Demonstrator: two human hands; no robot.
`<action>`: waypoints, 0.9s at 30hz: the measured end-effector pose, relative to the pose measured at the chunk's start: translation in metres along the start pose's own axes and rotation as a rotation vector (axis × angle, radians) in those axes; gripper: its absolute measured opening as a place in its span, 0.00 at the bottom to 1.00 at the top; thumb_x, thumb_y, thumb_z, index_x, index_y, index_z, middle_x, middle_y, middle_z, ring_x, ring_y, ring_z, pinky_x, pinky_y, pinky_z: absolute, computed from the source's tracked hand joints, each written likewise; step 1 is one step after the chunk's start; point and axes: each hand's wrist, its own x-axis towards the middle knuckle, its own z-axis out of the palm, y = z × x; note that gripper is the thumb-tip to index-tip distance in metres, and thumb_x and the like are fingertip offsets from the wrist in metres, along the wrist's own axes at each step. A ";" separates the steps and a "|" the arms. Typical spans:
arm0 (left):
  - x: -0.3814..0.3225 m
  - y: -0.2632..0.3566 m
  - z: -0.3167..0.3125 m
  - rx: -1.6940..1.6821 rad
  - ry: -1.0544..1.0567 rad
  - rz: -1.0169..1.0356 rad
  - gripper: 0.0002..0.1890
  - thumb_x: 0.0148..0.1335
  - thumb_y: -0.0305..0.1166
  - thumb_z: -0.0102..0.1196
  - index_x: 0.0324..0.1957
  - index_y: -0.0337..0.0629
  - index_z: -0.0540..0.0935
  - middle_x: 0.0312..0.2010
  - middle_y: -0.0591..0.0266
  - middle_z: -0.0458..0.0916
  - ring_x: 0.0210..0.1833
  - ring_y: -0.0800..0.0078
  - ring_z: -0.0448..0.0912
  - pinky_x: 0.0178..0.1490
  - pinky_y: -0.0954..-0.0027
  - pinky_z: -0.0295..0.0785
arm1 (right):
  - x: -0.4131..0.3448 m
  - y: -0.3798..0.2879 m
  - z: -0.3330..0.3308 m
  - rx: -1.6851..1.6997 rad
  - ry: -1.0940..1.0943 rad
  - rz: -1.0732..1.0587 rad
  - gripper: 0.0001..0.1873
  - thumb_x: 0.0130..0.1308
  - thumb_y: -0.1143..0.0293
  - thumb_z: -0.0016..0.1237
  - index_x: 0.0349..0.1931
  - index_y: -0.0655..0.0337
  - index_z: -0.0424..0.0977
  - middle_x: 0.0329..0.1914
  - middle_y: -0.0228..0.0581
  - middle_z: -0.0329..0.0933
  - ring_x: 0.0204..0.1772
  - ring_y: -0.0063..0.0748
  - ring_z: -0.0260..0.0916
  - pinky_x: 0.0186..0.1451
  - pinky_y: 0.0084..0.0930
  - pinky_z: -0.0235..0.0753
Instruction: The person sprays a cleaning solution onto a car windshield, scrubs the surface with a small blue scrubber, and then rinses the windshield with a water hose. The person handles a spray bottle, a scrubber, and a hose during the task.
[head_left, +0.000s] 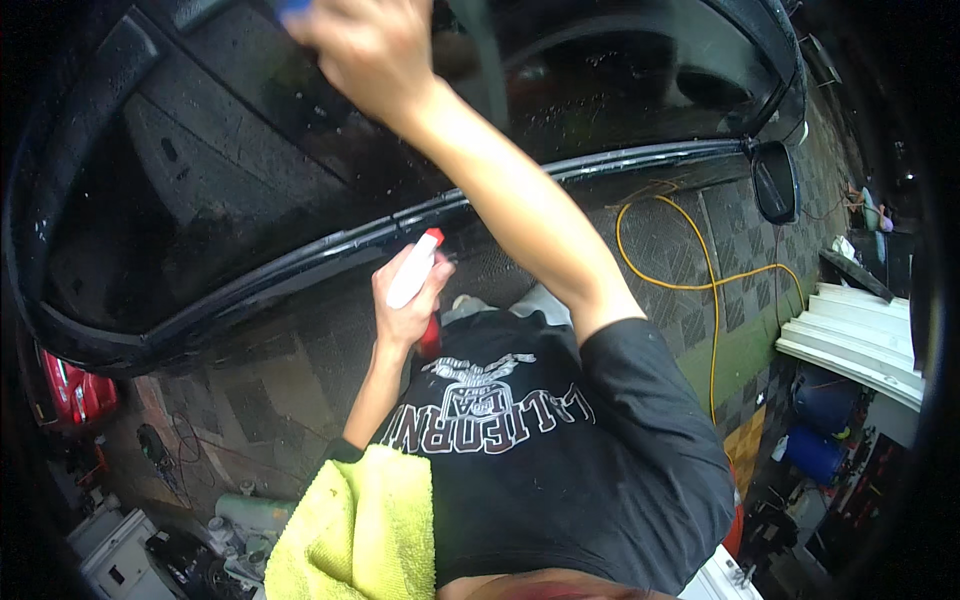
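My left hand (405, 300) grips a spray bottle with a white trigger head (412, 271), a red nozzle tip and red at the lower part. It is held in front of my body, beside the lower edge of the dark car's side windows. My right hand (371, 52) is blurred and stretched out over the window glass (577, 82). A blue object (292, 7) shows at its fingers, mostly cut off by the picture's top edge. Water droplets dot the glass. Over my left shoulder hangs a yellow-green microfibre towel (360, 517).
The car's side mirror (776, 182) juts out at the right. A yellow hose (712, 330) loops over the tiled floor. White panels (855, 337) and blue drums (814, 455) stand at the right. A red vehicle (79, 390) and a green compressor-like tank (251, 514) are at the left.
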 end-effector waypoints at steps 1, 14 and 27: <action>0.000 0.001 0.001 0.011 -0.038 0.042 0.09 0.62 0.33 0.61 0.31 0.36 0.80 0.16 0.70 0.75 0.15 0.86 0.70 0.20 0.79 0.63 | 0.016 0.001 0.013 0.011 0.010 0.023 0.11 0.46 0.70 0.55 0.32 0.43 0.82 0.34 0.22 0.76 0.43 0.33 0.72 0.49 0.38 0.63; -0.011 0.010 -0.001 -0.078 0.024 0.022 0.10 0.63 0.33 0.59 0.32 0.36 0.80 0.18 0.69 0.78 0.16 0.86 0.71 0.21 0.80 0.65 | 0.057 0.006 0.005 -0.106 0.204 -0.101 0.03 0.54 0.74 0.52 0.27 0.56 0.79 0.26 0.43 0.78 0.29 0.42 0.73 0.37 0.36 0.73; 0.018 0.029 0.047 -0.043 -0.075 0.003 0.10 0.66 0.32 0.56 0.37 0.32 0.80 0.27 0.62 0.82 0.16 0.84 0.70 0.20 0.80 0.64 | 0.027 0.029 -0.023 0.151 0.193 0.261 0.03 0.54 0.72 0.52 0.30 0.53 0.77 0.27 0.34 0.79 0.32 0.39 0.76 0.42 0.38 0.71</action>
